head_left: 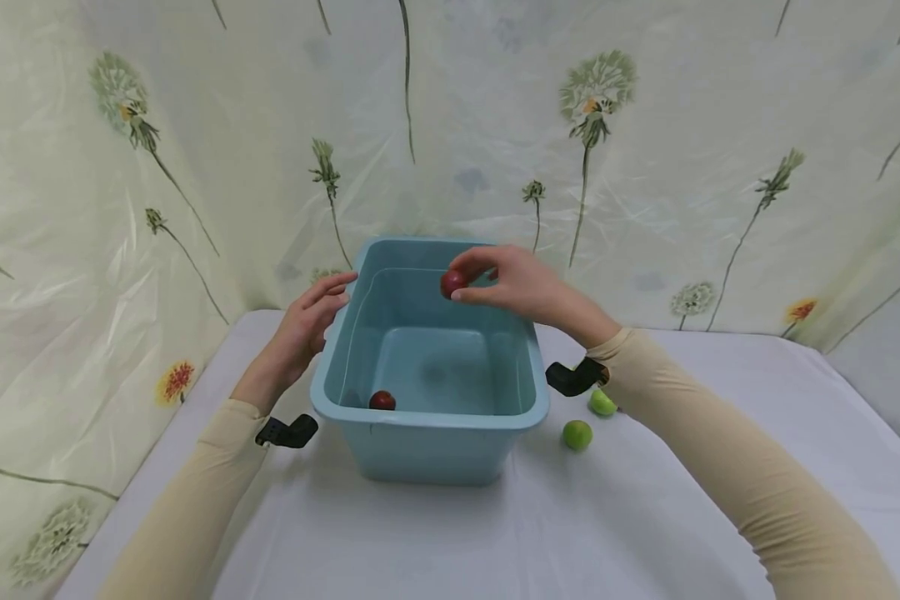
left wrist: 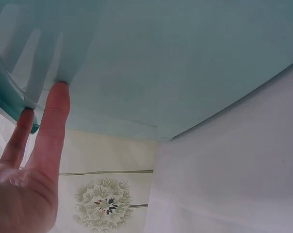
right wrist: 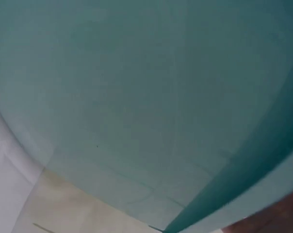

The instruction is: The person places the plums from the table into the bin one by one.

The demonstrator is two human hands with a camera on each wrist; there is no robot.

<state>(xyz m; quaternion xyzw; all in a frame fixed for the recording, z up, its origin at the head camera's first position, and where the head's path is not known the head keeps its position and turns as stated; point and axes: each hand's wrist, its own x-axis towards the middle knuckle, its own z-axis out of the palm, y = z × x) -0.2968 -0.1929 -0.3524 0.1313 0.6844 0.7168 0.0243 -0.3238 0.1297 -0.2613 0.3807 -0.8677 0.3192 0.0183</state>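
Observation:
A light blue plastic tub [head_left: 438,422] stands on the table. Over its far right part, my right hand [head_left: 521,285] pinches a small dark red round fruit [head_left: 453,284] between thumb and fingers. Another dark red fruit [head_left: 382,401] lies inside the tub, by the near left corner. My left hand [head_left: 300,329] is at the tub's left side, and in the left wrist view its extended fingertips touch the outer wall [left wrist: 137,73] and rim. The right wrist view is mostly filled by the tub's outer wall [right wrist: 112,97]; the held fruit is hidden there.
Two green round fruits, a nearer one [head_left: 577,435] and a farther one [head_left: 602,403], lie on the white tablecloth [head_left: 450,542] right of the tub, beside the right forearm. A flower-printed curtain [head_left: 450,125] hangs behind the table and along its left side.

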